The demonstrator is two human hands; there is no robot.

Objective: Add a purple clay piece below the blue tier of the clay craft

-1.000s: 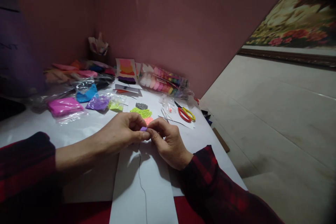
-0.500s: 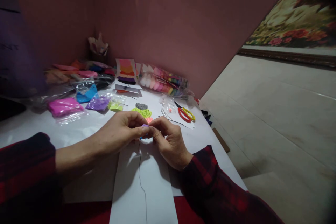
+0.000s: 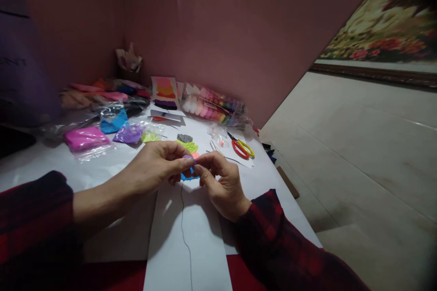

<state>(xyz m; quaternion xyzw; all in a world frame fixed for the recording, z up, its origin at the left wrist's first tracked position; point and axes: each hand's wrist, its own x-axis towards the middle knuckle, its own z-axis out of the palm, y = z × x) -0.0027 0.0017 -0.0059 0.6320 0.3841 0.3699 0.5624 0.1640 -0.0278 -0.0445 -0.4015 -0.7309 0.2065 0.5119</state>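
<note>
Between the fingertips of my left hand (image 3: 152,163) and my right hand (image 3: 221,182) is a small piece of purple clay (image 3: 187,157), pinched from both sides and partly covered by the fingers. Both hands hover over a long white paper strip (image 3: 205,254). On the strip, just under the fingertips, lies a patch of blue clay (image 3: 190,177). Beyond the hands sit textured patches of coral-pink clay (image 3: 195,155), yellow-green clay (image 3: 188,146) and grey clay (image 3: 185,137). A thin wavy dark line (image 3: 186,242) runs down the paper from the blue patch.
Scissors with red and yellow handles (image 3: 243,149) lie right of the hands beside a slim silver tool (image 3: 215,147). Bagged magenta clay (image 3: 87,140), purple clay (image 3: 129,133) and blue clay (image 3: 114,122) sit at left. Behind are packs of coloured clay (image 3: 208,108) and a pink wall (image 3: 221,32).
My fingertips have lifted slightly and shifted around the purple clay. More of the blue patch beneath shows now.
</note>
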